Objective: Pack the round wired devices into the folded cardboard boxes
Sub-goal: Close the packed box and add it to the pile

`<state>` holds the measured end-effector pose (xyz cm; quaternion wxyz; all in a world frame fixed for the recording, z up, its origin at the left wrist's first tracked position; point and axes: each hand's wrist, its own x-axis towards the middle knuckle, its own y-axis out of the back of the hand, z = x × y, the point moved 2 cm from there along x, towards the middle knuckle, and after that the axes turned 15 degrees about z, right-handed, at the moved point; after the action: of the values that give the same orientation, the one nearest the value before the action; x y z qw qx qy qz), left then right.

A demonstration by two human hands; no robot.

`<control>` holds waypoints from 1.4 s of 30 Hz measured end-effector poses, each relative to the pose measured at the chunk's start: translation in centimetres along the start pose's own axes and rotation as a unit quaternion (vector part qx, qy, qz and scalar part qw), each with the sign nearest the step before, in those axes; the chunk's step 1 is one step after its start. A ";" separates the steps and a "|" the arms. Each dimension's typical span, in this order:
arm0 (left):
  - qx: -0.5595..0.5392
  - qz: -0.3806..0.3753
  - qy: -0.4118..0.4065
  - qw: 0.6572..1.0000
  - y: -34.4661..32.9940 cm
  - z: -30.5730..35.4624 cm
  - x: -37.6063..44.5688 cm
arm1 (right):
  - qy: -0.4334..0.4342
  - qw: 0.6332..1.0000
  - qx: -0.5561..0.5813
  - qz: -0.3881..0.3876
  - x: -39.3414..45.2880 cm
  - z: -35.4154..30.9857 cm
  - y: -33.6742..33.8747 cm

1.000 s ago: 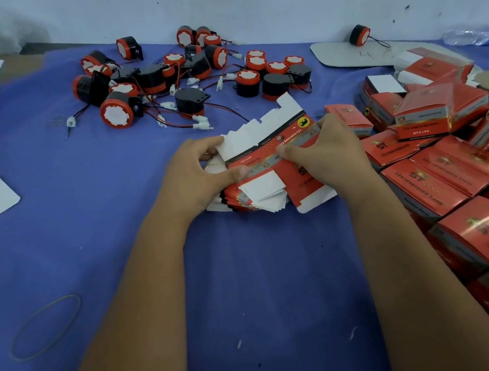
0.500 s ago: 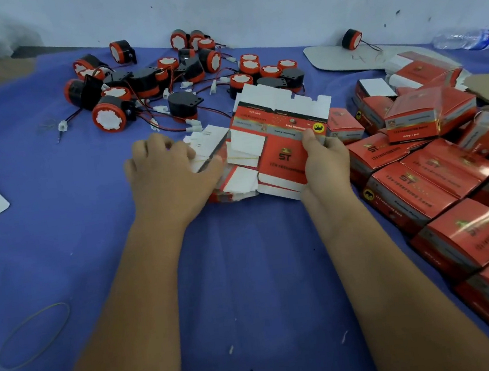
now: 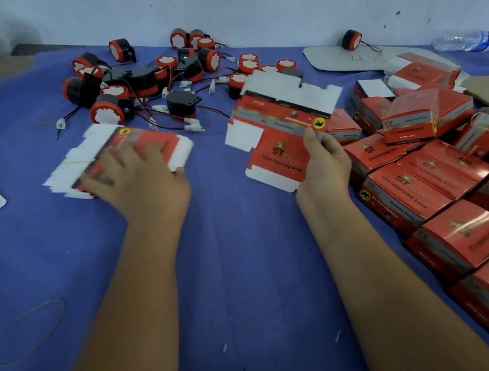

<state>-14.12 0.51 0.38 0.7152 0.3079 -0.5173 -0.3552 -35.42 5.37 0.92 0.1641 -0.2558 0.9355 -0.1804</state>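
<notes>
Between thumb and fingers of the right hand (image 3: 324, 161), in the head view, one flat box blank (image 3: 280, 138) is pinched by its right edge, lifted and tilted up off the blue table (image 3: 247, 276), its white flaps fanned above and left of the hand. The left hand (image 3: 142, 178), well apart to the left, lies on top of the stack of flat blanks (image 3: 106, 158); it is blurred, fingers spread over the stack, and I cannot tell whether they curl round its edge. Beyond both hands lie the round wired devices (image 3: 164, 78), a heap of them, wires tangled. Just right of the right hand are the packed boxes (image 3: 440, 199). The step looks to be opening this blank into a box: it would go best with the left hand brought across to take the opposite edge, squeezing the sleeve square before tucking the bottom flaps, then drawing one device free of the tangle.
</notes>
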 end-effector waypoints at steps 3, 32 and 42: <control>-0.056 0.064 0.021 0.996 0.6 -1.0 0.6 | 0.047 0.997 -0.055 -0.038 -0.5 0.1 -0.5; -0.646 0.042 0.190 0.739 1.7 2.6 0.1 | 0.353 0.844 -0.268 -0.302 -4.8 0.3 -1.6; -0.530 0.148 -0.067 0.832 2.6 3.3 -0.9 | 0.361 0.851 -0.343 -0.168 -4.3 -1.1 -1.7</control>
<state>-16.96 2.44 2.92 0.7766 -0.2232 -0.3358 -0.4841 -31.68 6.57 3.56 -0.3164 -0.3661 0.8738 0.0479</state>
